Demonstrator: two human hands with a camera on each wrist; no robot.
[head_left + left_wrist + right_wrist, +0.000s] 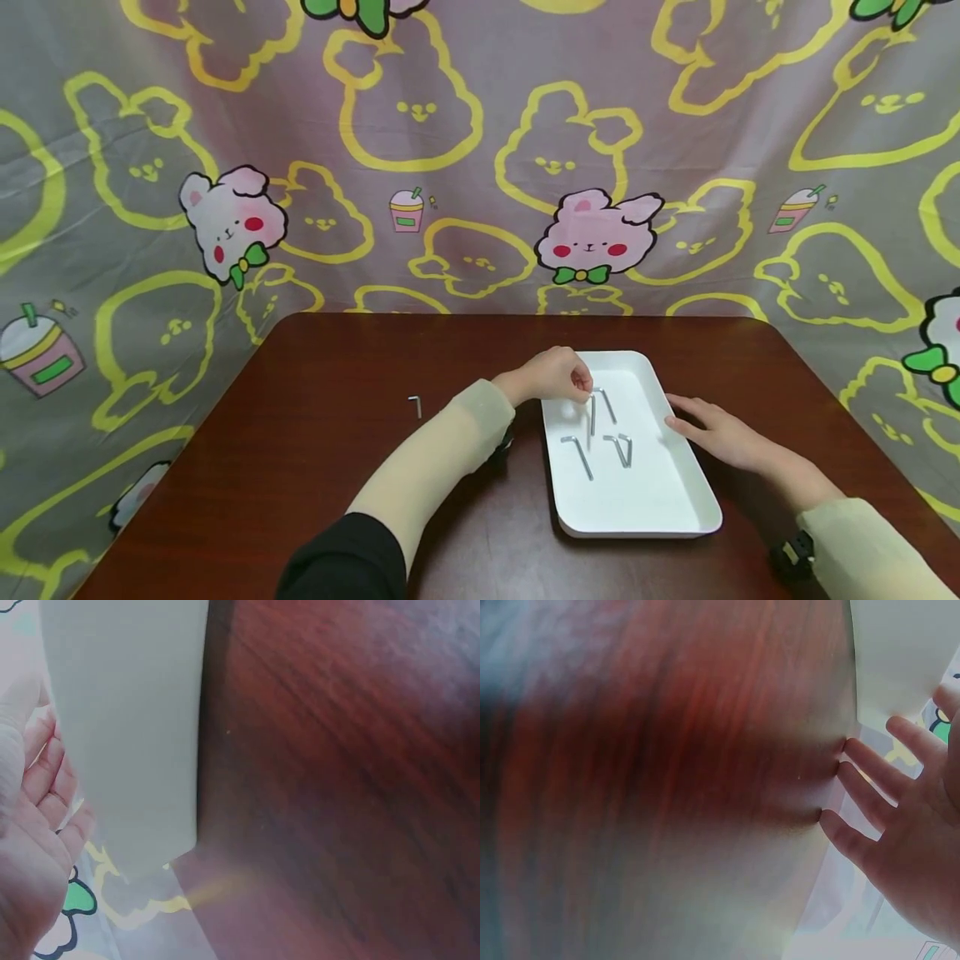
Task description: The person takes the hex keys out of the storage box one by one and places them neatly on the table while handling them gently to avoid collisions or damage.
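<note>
Over the far left part of a white tray (645,492), my left hand (551,375) pinches an L-shaped hex key (592,417) that hangs from the fingertips. Several more hex keys lie on the tray floor, among them a longer one (581,462) toward the left side. Beside the tray's right edge, my right hand (716,433) has its fingers extended, with fingertips touching the rim. In the right wrist view the fingers (874,776) are spread, some meeting the table. The left wrist view shows the left palm beyond the tray wall (127,750); the pinched key is hidden there.
One small hex key (417,406) lies on the brown wooden table (300,450), left of the tray. Behind the table hangs a grey cloth (465,192) printed with cartoon animals. The left forearm reaches across the table in front of the tray's left side.
</note>
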